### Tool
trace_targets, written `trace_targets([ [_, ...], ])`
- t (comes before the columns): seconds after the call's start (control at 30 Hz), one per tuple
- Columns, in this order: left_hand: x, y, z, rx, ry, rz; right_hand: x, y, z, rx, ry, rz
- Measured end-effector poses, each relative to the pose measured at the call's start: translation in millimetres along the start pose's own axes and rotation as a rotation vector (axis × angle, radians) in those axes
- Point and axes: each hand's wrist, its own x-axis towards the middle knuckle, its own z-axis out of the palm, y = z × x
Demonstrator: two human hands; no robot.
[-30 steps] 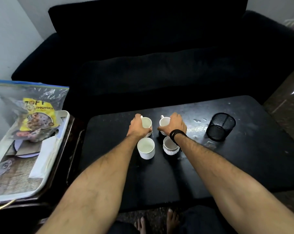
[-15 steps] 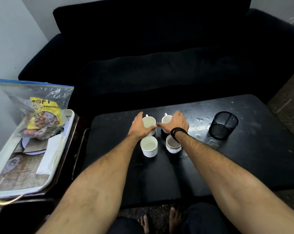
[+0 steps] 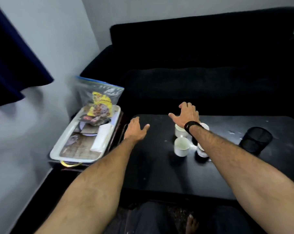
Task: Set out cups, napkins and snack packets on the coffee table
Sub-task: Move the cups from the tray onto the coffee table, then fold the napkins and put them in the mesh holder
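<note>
Several white cups stand grouped on the black coffee table [image 3: 151, 174]; the near-left cup [image 3: 181, 146] shows fully, the others are partly hidden by my right forearm. My right hand [image 3: 186, 115] hovers above the far cups with fingers spread, holding nothing. My left hand [image 3: 135, 130] is over the table's left edge, fingers relaxed and empty, between the cups and the white tray [image 3: 58, 150]. On the tray lie a clear zip bag with yellow snack packets [image 3: 99, 105] and a stack of white napkins [image 3: 101, 137].
A black mesh pen holder [image 3: 255, 141] stands at the table's right. A black sofa [image 3: 202, 65] runs behind the table. The tray rests on a dark side table by the grey wall. A dark blue curtain [image 3: 11, 61] hangs at the upper left. My knees are at the bottom.
Both hands have let go of the two far cups. My left hand has moved left toward the tray, my right hand has lifted. The view has swung left.
</note>
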Motion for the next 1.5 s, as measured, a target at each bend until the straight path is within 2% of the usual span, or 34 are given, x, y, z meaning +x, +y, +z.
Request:
trace_targets([
  [0.2, -44.4, -87.4, -56.2, 0.020, 0.115, -0.138, -26.0, -97.0, 27.8, 0.032, -0.205, -0.167],
  [0.37, -65.4, -153.9, -70.5, 0.096, 0.099, -0.299, -49.0, -160.0, 64.3, 0.053, -0.357, -0.281],
  [0.47, -67.1, -181.4, -70.5, 0.159, 0.094, -0.296, -58.4, -187.6, 88.0, 0.043, -0.408, -0.314],
  [0.7, -55.3, -202.3, -52.7, 0.206, 0.026, -0.345, -69.3, -228.7, 140.2, 0.020, -0.443, -0.387],
  [0.87, -58.2, -204.8, -35.5, 0.363, 0.137, -0.336, -49.3, -254.2, 161.1, -0.088, -0.451, -0.426],
  [1.0, -56.3, -206.5, -31.9, 0.393, 0.149, -0.329, -32.5, -258.2, 176.9, -0.202, -0.492, -0.384],
  [1.1, -56.5, -205.2, -31.3, 0.395, 0.159, -0.342, -28.5, -259.1, 186.5, -0.247, -0.460, -0.344],
  [1.3, -56.6, -204.6, -31.7, 0.379, 0.154, -0.338, -33.2, -256.6, 191.0, -0.050, -0.448, -0.217],
  [1.5, -56.3, -203.9, -35.2, 0.361, 0.104, -0.343, -44.5, -237.3, 173.2, 0.465, -0.369, -0.083],
])
